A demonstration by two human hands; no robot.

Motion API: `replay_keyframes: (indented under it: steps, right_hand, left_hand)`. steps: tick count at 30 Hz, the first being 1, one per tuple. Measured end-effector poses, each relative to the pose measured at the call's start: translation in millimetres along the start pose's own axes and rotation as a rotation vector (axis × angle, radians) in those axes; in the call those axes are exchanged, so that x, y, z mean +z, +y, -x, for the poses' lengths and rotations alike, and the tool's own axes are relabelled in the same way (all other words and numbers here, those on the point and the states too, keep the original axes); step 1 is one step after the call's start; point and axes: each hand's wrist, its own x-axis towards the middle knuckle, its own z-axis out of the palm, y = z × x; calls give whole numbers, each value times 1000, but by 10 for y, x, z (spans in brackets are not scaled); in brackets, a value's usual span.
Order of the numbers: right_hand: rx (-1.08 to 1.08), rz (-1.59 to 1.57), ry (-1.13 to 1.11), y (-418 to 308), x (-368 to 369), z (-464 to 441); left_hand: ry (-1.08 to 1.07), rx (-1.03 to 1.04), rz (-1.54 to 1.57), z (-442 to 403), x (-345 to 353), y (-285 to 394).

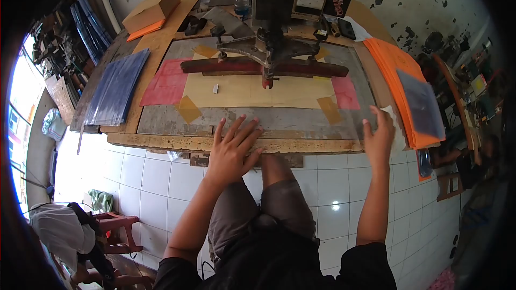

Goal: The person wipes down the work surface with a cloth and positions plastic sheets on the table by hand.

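Currently the left hand (232,147) is spread over the wooden front edge (145,140) of the table, its fingers splayed and released, holding nothing, with their tips over the grey board (301,130). Straight beyond those fingertips lies the yellow sheet (242,94), its long axis running left to right across the board, so that the fingers point roughly across its length; its near edge is just past them, close but apart. A small white piece (216,89) sits on the sheet, beyond the left hand and slightly to its left. The dark red bar (231,66) of the press runs lengthwise along the sheet's far side, nearly parallel to it, and whether it touches the sheet is hard to tell. Pink patches (345,92) show at both ends of the sheet, and strips of brown tape (329,110) cross its near edge toward either end. Of the two hands, the left is nearer to the sheet; the right hand (379,134) is off to the right, past the sheet's end, at the board's right side. Its fingers are loosely bent, thumb apart from forefinger, with nothing visible between them. Just beside it are a white paper (399,134), which it may or may not touch, and the orange stack (395,70).
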Motion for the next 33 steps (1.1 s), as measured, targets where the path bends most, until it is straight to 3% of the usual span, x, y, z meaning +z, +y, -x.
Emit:
replay_keyframes:
  steps: [3, 6, 9, 12, 15, 18, 20, 21, 22, 24, 26, 30, 33]
  right_hand:
    - [-118, 265, 206, 473, -14, -26]
    - [0, 433, 27, 828, -65, -5]
    - [134, 113, -149, 858, -161, -2]
    - [44, 84, -130, 1005, -129, -29]
    - [128, 58, -162, 1045, -164, -119]
    - [149, -140, -79, 552, -316, -210]
    - [-14, -277, 27, -107, -340, -159]
    - [-101, -416, 10, -393, -242, -64]
    - [-326, -359, -10, -616, -145, -1]
    - [-464, -349, -128, -1017, 199, 194]
    - [-490, -280, -281, -1068, 566, 299]
    - [-432, -295, -254, -1131, 608, 308]
    - [-526, -389, -272, -1349, 664, 408]
  left_hand:
    - [-13, -36, 28, 7, -2, 17]
    - [-43, -72, 37, -13, 0, 67]
    - [-73, -87, 37, -41, -29, 97]
    - [-79, -76, 26, -46, -26, 122]
    - [-88, -71, 47, -68, 33, 216]
    - [-94, -62, 37, -103, 118, 360]
    - [-76, -50, 36, -153, 208, 476]
    - [-70, -40, 37, -171, 241, 533]
    - [-66, -46, 65, -190, 261, 581]
    - [-57, -53, 122, -222, 287, 641]
    - [-40, -47, 151, -136, 268, 607]
    - [-86, -9, 130, 139, 230, 465]
    - [-75, -36, 109, 210, 304, 486]
